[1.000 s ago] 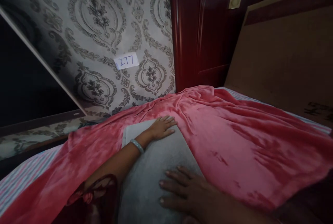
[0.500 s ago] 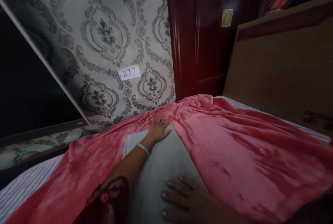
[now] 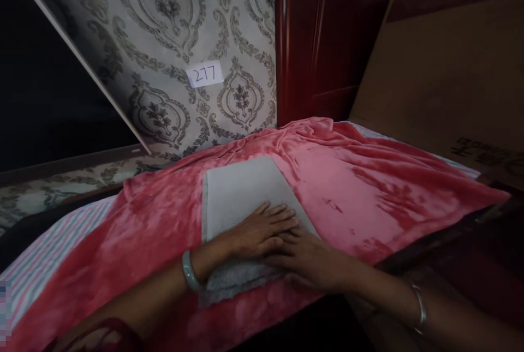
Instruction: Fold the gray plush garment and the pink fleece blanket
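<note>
Left hand and right hand lie flat, fingers spread, grasping nothing; palms press the grey towel smooth against the red blanket.

Pink plush blanket, spread over striped bedsheet showing at 8 o'clock. Patterned damask wallpaper at 11 o'clock, bearing paper label marked 277. Dark red wooden door at 12 o'clock. Brown cardboard panel at 2 o'clock.
</note>
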`<state>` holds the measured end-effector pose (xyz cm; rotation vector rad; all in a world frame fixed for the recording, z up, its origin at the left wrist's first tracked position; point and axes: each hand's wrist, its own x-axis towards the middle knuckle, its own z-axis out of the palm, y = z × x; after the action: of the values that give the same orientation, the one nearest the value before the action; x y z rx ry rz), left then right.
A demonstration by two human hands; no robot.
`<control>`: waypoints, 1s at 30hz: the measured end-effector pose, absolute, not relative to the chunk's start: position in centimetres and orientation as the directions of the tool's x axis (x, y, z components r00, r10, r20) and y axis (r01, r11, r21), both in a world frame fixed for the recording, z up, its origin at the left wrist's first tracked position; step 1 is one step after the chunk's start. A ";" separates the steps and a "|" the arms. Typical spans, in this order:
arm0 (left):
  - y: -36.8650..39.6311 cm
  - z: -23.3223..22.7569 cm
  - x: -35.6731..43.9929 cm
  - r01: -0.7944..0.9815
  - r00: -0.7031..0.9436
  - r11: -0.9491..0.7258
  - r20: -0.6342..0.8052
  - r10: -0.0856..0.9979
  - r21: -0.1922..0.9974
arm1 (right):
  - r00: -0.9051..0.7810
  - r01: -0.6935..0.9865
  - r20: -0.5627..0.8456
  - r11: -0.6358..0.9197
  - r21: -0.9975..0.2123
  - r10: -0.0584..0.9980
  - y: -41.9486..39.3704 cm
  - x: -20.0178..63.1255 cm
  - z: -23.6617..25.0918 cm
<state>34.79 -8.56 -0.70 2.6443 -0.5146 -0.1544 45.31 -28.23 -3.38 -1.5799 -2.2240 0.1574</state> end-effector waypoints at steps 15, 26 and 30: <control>1.9 -1.4 42.2 -0.071 0.997 -0.989 -0.025 -0.075 0.130 | -0.239 0.940 0.325 0.301 -0.157 0.915 -29.7 44.3 -5.3; 6.1 -0.7 44.7 0.330 0.944 -0.944 0.016 0.330 0.000 | -0.239 0.947 0.337 0.295 -0.127 0.911 -29.4 44.4 -5.9; 3.1 0.8 42.5 0.239 0.968 -0.970 0.066 0.241 0.039 | -0.252 0.936 0.393 0.326 -0.133 0.884 -29.4 44.4 -6.1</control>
<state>42.52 3.12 0.77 3.0864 0.3765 0.1097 44.36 -29.44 -6.12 -1.6106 -2.2018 -0.1778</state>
